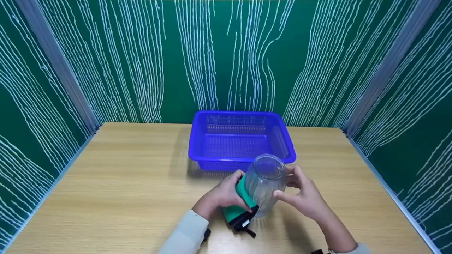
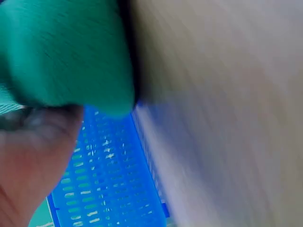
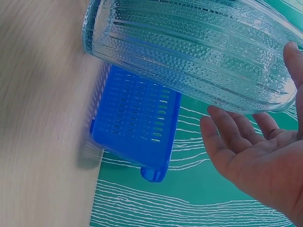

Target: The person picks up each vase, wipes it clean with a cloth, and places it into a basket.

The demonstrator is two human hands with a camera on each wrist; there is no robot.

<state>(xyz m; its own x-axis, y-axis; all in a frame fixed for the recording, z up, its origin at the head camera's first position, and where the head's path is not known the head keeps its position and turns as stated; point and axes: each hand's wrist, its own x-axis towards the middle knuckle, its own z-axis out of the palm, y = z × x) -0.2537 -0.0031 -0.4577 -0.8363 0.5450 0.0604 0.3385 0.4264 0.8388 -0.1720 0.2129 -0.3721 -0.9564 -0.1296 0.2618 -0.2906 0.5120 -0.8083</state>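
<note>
a pale wood-grain table (image 1: 123,183) spreads out around the blue basket (image 1: 226,159). behind the basket rise green walls (image 1: 169,70) scored with wavy white lines, and grey metal posts (image 1: 58,53) stand beyond it to either side. the basket sits near the table's far edge, its slotted sides and floor in view. a clear glass jar (image 1: 263,194), ribbed and dimpled, is in front of the basket's right half, mouth up; in the head view its rim overlaps the basket's near edge. whether its base touches the table, i cannot tell. nearer than the basket, at the jar's left side, is a green fabric item (image 1: 233,211) with black trim and a small white tag. the left hand (image 1: 226,192) grasps this fabric. the right hand (image 1: 305,197), in front of the basket's right corner, has loosely curved, spread fingers beside the jar; i cannot tell how firmly they touch it.
</note>
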